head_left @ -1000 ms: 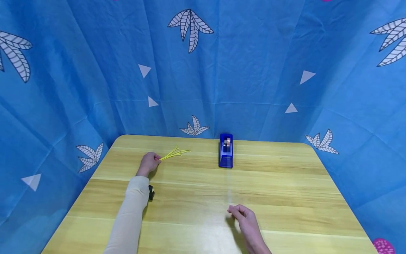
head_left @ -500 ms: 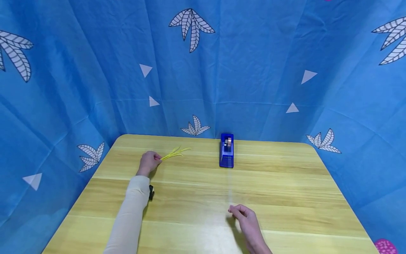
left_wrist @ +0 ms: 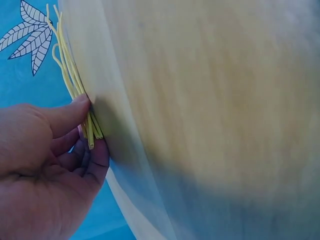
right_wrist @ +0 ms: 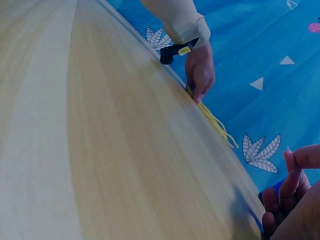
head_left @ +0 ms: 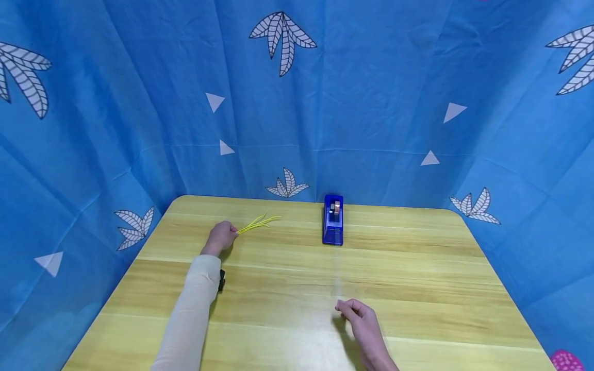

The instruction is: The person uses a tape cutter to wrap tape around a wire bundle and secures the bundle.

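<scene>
Yellow cords (head_left: 250, 226) prob. light, bendy; best held bunched nr one end. Clear tape (head_left: 337, 286) prob. sticky, flimsy; take by end. L grip (head_left: 220, 238) pinches cords, far L of counter (head_left: 417, 268); R grip (head_left: 364, 324) pinches tape end, strip running to blue dispenser (head_left: 332, 236). Cords thin, free ends fanned.

pale yellow wood-grain table (head_left: 441, 288), rounded far corners | oblong glossy blue plastic tape dispenser (head_left: 332, 229) | stands near the middle of the far edge
</scene>
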The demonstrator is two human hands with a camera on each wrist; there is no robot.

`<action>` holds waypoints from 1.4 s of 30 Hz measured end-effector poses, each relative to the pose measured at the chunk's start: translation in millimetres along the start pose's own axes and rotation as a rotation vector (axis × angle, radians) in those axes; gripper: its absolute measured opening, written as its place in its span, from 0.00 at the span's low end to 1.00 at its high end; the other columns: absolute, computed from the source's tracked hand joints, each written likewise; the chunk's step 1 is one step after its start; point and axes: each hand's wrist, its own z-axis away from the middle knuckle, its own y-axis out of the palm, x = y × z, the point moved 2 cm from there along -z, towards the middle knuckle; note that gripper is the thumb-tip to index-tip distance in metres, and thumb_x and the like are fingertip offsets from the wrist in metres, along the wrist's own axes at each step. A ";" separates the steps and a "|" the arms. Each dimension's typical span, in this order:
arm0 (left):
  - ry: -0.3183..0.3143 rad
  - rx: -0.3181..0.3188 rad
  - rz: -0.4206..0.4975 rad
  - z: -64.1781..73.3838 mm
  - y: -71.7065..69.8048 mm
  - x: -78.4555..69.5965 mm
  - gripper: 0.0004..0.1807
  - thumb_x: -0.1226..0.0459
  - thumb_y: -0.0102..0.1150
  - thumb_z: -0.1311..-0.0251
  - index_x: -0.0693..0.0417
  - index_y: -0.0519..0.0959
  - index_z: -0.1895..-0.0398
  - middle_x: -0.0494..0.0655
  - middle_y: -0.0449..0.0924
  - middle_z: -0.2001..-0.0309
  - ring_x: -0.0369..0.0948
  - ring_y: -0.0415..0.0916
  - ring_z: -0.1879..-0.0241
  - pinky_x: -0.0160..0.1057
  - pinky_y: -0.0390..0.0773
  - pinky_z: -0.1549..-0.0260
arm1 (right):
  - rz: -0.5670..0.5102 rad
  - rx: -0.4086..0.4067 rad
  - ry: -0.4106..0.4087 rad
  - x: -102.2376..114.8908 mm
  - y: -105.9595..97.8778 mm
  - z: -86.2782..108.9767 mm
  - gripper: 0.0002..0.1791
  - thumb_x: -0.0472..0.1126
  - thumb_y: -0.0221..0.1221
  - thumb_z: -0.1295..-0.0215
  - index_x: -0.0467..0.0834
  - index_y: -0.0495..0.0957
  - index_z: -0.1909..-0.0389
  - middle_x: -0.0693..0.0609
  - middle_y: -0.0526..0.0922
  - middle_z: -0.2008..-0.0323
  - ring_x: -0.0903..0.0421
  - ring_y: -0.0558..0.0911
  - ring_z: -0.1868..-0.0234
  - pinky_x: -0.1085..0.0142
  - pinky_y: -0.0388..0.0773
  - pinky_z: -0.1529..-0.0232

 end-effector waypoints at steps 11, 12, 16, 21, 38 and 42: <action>-0.005 0.018 -0.001 3.0 -4.6 3.2 0.12 0.69 0.57 0.27 0.70 0.80 0.50 0.65 0.83 0.51 0.59 0.80 0.49 0.56 0.80 0.43 | -0.005 -0.001 -0.005 1.3 -0.6 -0.5 0.15 0.44 0.60 0.26 0.34 0.81 0.65 0.50 0.81 0.64 0.53 0.76 0.56 0.62 0.69 0.50; -0.005 0.016 0.000 2.6 -4.7 3.7 0.11 0.69 0.57 0.27 0.70 0.80 0.50 0.65 0.83 0.51 0.59 0.80 0.49 0.56 0.80 0.43 | -0.003 -0.003 -0.005 1.5 -0.9 -0.6 0.15 0.44 0.60 0.26 0.34 0.81 0.65 0.50 0.81 0.64 0.53 0.76 0.56 0.62 0.69 0.50; 0.001 0.001 0.002 0.9 -6.2 3.0 0.11 0.69 0.57 0.28 0.71 0.81 0.52 0.65 0.84 0.53 0.59 0.81 0.50 0.56 0.80 0.44 | 0.007 -0.008 -0.007 3.1 -2.5 -0.7 0.16 0.45 0.60 0.25 0.35 0.81 0.66 0.51 0.82 0.64 0.53 0.76 0.55 0.62 0.70 0.50; 0.012 -0.016 0.006 0.5 -6.7 0.6 0.11 0.69 0.58 0.28 0.70 0.81 0.51 0.65 0.84 0.52 0.59 0.81 0.51 0.56 0.80 0.45 | 0.008 -0.013 -0.015 3.3 -3.6 -1.0 0.16 0.45 0.60 0.25 0.36 0.81 0.67 0.50 0.82 0.64 0.54 0.77 0.54 0.63 0.71 0.49; 0.028 -0.072 0.025 8.0 -8.0 1.8 0.08 0.68 0.60 0.28 0.67 0.83 0.55 0.61 0.85 0.59 0.54 0.81 0.59 0.54 0.81 0.52 | -0.002 0.007 -0.004 0.9 -2.3 0.4 0.15 0.46 0.60 0.26 0.36 0.81 0.65 0.49 0.82 0.62 0.52 0.77 0.51 0.62 0.70 0.47; 0.012 -0.056 0.124 9.5 -8.1 4.4 0.07 0.70 0.58 0.28 0.68 0.82 0.56 0.59 0.85 0.66 0.47 0.81 0.68 0.46 0.82 0.61 | -0.004 0.007 -0.002 0.8 -1.9 0.7 0.15 0.45 0.60 0.26 0.36 0.81 0.65 0.49 0.81 0.63 0.52 0.77 0.53 0.62 0.70 0.48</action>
